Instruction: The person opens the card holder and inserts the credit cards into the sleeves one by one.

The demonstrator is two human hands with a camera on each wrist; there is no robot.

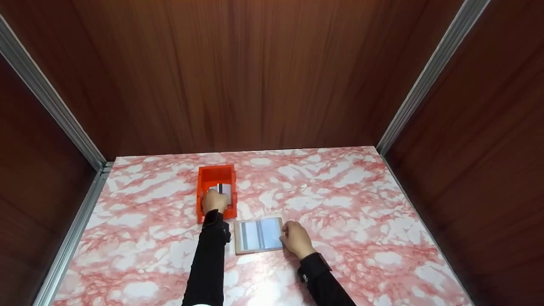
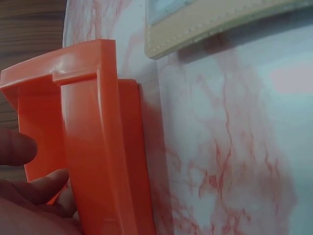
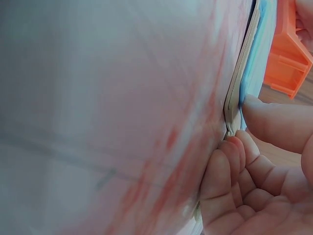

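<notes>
A tan, stitched card holder (image 1: 269,233) lies opened flat on the table, with clear plastic pockets facing up. My right hand (image 1: 296,239) pinches its right edge. In the right wrist view, the thumb (image 3: 274,122) presses on the clear pocket side and the curled fingers meet the edge below. My left hand (image 1: 214,200) reaches into an orange bin (image 1: 216,172). Several flat cards (image 1: 226,192), one with a dark stripe, lie in the bin by that hand. In the left wrist view, thumb and fingers stand apart with nothing visible between them. The hand partly hides the cards.
The bin stands just beyond the holder's left side on a red and white marbled table (image 1: 340,204). Brown wood-grain panels (image 1: 255,85) with metal corner rails (image 1: 72,114) enclose the table at the back and sides.
</notes>
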